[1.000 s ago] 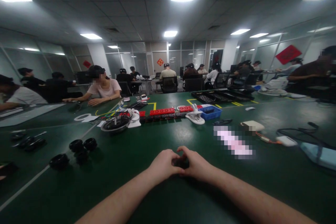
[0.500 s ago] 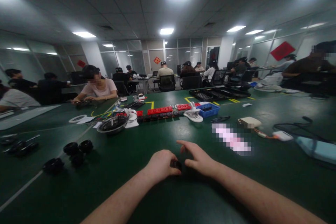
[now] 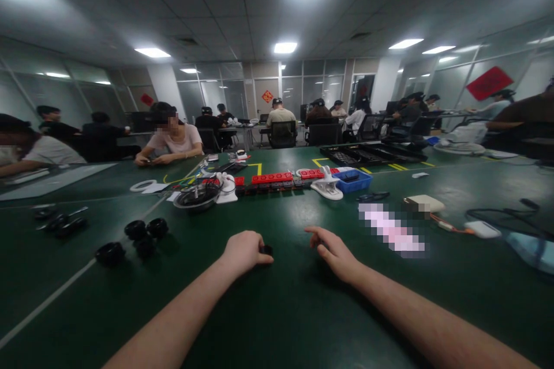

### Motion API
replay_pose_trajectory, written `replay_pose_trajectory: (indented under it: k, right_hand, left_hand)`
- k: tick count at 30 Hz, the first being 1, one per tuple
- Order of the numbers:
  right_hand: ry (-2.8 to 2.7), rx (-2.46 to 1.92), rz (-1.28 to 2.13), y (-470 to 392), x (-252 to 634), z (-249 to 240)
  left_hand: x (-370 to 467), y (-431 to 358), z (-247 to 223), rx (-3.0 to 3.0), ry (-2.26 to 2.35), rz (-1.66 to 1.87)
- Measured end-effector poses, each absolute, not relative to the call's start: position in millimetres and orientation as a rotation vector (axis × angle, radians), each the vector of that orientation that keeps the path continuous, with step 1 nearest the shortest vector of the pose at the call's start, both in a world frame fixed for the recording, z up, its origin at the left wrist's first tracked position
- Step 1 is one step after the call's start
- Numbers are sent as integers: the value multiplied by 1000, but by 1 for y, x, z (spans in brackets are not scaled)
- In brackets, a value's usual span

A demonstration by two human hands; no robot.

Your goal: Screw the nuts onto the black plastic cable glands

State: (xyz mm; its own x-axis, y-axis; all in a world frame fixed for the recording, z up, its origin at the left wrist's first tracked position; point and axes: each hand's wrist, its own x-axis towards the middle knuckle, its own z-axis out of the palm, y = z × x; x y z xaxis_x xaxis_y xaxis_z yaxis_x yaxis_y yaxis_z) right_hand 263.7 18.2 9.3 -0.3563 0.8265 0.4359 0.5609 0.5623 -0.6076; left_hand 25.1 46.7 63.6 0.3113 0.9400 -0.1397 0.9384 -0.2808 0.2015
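Note:
My left hand [image 3: 246,251] grips a small black part [image 3: 266,250] between thumb and fingers, low over the green table [image 3: 285,311]. To its right, my right hand [image 3: 331,249] holds nothing, its index finger stretched out and its fingers apart. The two hands do not touch. Several round black parts [image 3: 136,229] stand in a group at the left of the table, near a pale line. What exactly the held part is cannot be made out.
A round bowl [image 3: 197,197], a white clamp [image 3: 328,185], red blocks [image 3: 272,178] and a blue bin [image 3: 354,180] line the middle. Black trays [image 3: 372,155] lie behind. Cables [image 3: 497,214] are at the right. A person [image 3: 173,138] sits across at the left.
My left hand has moved left with the black part, away from my right hand. My right hand has shifted slightly right. The whole view has turned a little to the left.

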Motion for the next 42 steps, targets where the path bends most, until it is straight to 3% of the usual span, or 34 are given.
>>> replay_pose_trajectory:
  k: [14,22,29,31,36,42]
  right_hand:
    - [-2043,-1172,493,19,263,9]
    - [-2012,-1174,489,20,262,7]
    - [-1878,-1169,348,18,264,6]
    - [-1874,-1166,331,19,264,4]
    - [-1870,-1153,309,22,265,2]
    - [-1898,-1166,296,25,265,3]
  left_hand:
    - [-114,80,55,2055,2091,-88]
    - [-144,72,62,2031,2233,-94]
    - [-188,52,112,1977,2216,193]
    - [-208,50,116,1865,2155,505]
    - [-234,61,87,1903,2120,865]
    - [-234,68,55,2112,2216,863]
